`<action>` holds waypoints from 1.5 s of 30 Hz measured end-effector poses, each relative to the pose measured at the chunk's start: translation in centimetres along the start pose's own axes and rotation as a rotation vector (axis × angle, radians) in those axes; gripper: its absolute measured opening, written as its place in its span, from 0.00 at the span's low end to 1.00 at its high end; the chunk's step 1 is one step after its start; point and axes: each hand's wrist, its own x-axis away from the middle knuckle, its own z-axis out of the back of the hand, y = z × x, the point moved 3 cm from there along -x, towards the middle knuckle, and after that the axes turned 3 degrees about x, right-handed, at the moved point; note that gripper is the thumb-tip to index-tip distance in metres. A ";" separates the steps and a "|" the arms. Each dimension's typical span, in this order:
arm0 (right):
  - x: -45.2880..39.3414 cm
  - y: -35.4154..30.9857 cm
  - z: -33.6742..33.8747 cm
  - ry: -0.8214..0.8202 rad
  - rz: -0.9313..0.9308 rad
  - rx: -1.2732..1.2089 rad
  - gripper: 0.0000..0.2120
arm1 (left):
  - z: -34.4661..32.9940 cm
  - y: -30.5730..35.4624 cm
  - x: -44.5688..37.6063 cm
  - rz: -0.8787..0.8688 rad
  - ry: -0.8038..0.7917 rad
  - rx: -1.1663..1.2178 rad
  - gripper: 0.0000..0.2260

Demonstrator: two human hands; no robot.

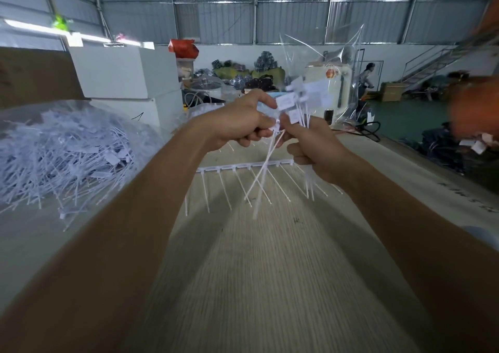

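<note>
Two firm grips: left hand [237, 121] pinches single tie [266, 170], right hand [314, 151] clutches tie bundle [299, 98]; hard tug could scatter tie bundle across worktop [256, 271].

Body in view: left hand [237, 125] and right hand [316, 155], both bare. Left forearm [129, 217] and right forearm [405, 217] are uncovered from wrist to frame edge. The wide lens stretches both arms. Motion blur softens their lower parts, and nail detail is not legible.
</note>
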 end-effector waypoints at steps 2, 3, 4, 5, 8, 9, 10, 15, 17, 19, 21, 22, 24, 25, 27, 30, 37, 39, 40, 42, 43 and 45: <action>0.0 -0.4 -0.4 -0.051 -0.002 -0.018 0.11 | -0.3 0.1 0.1 -0.016 -0.015 -0.067 0.14; 0.0 -0.5 -0.5 -0.067 0.010 -0.012 0.10 | -0.4 0.2 0.1 -0.029 -0.017 -0.077 0.15; 0.2 -0.6 -0.4 -0.084 0.029 -0.002 0.10 | -0.5 0.3 0.2 -0.042 -0.023 -0.080 0.16; 0.3 -0.7 -0.4 -0.104 0.047 0.006 0.10 | -0.5 0.5 0.2 -0.053 -0.031 -0.078 0.18; 0.7 -0.7 -0.4 -0.156 0.069 -0.002 0.11 | -0.3 0.8 0.2 -0.072 -0.042 -0.057 0.22; 0.8 -0.8 -0.4 -0.154 0.074 -0.003 0.11 | -0.2 0.8 0.2 -0.078 -0.037 -0.063 0.22; 0.8 -0.8 -0.4 -0.130 0.079 -0.002 0.11 | -0.3 0.8 0.1 -0.092 -0.023 -0.102 0.21; 0.0 -1.2 0.7 0.175 0.066 -0.107 0.10 | -0.8 -0.1 -0.7 -0.110 0.122 -0.280 0.13; -0.1 -1.5 1.1 0.263 0.075 -0.160 0.08 | -2.2 -0.3 -0.6 -0.026 -0.018 -0.194 0.21; -0.2 -1.6 1.2 0.344 0.050 -0.248 0.05 | -4.1 -0.3 -0.5 0.012 -0.172 -0.181 0.27; -0.2 -1.6 1.4 0.424 0.012 -0.367 0.04 | -6.1 -0.2 -0.4 0.022 -0.274 -0.092 0.26; -0.2 -1.6 1.7 0.450 0.002 -0.418 0.04 | -6.9 -0.1 -0.4 0.030 -0.292 -0.015 0.24; -0.1 -1.6 2.0 0.469 -0.015 -0.472 0.06 | -7.7 -0.1 -0.6 0.050 -0.250 0.102 0.21; -0.1 -1.6 2.1 0.463 -0.028 -0.471 0.06 | -7.7 -0.1 -0.7 0.053 -0.212 0.127 0.19; 0.0 -1.4 2.2 0.443 -0.056 -0.419 0.07 | -7.5 -0.2 -0.9 0.051 -0.153 0.122 0.19; 0.0 -1.5 2.3 0.429 -0.015 -0.435 0.06 | -7.2 -0.1 -1.0 0.052 -0.080 0.152 0.20; -0.3 -1.9 1.4 0.379 0.057 -0.379 0.10 | -6.8 -0.2 0.1 0.048 0.063 0.179 0.19; -0.2 -2.1 0.6 0.321 0.092 -0.348 0.10 | -5.7 -0.2 0.9 0.031 0.131 0.093 0.20; -0.1 -2.4 -0.1 0.247 0.106 -0.337 0.08 | -4.7 -0.3 1.4 0.019 0.182 0.030 0.20; 0.3 -2.9 -1.9 0.036 0.121 -0.283 0.05 | -2.2 -0.6 3.0 -0.004 0.302 -0.106 0.21; 0.5 -3.0 -2.7 -0.071 0.120 -0.206 0.07 | -0.7 -1.1 4.0 -0.007 0.364 -0.161 0.21; 1.3 -2.8 -4.1 -0.243 0.129 0.049 0.20 | 2.5 -2.4 6.7 -0.001 0.480 -0.241 0.20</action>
